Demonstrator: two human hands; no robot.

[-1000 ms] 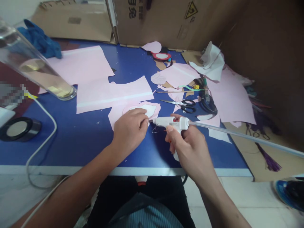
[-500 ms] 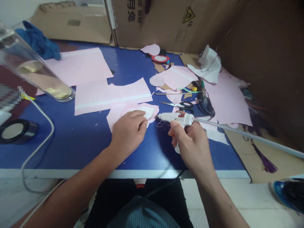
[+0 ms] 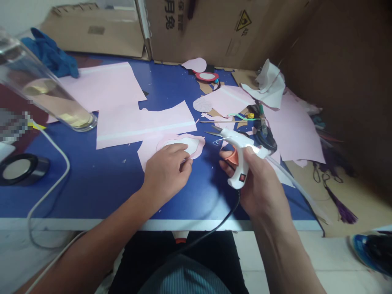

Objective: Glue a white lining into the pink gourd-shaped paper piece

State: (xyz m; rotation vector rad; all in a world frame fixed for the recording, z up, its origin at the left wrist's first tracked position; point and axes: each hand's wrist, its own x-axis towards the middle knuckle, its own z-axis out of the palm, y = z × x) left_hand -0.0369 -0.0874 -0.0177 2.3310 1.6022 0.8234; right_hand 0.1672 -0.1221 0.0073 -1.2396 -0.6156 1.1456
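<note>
Gripping a glue gun (image 3: 243, 166) in the right hand (image 3: 260, 177), left hand (image 3: 166, 170) over pink paper (image 3: 201, 143) (can't tell if pinching). Room between them on the blue bench (image 3: 190, 200), edge (image 3: 192, 225) under both forearms (image 3: 124, 218), cardboard (image 3: 199, 36) beyond.

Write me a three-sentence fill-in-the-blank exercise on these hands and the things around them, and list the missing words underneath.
1. The right hand holds a white glue gun whose trigger is coloured ____.
2. Under the left hand lies paper in two colours, white and ____.
3. The purple tassel lies on cardboard at the ____ side of the view.

Missing words: orange; pink; right.
</note>
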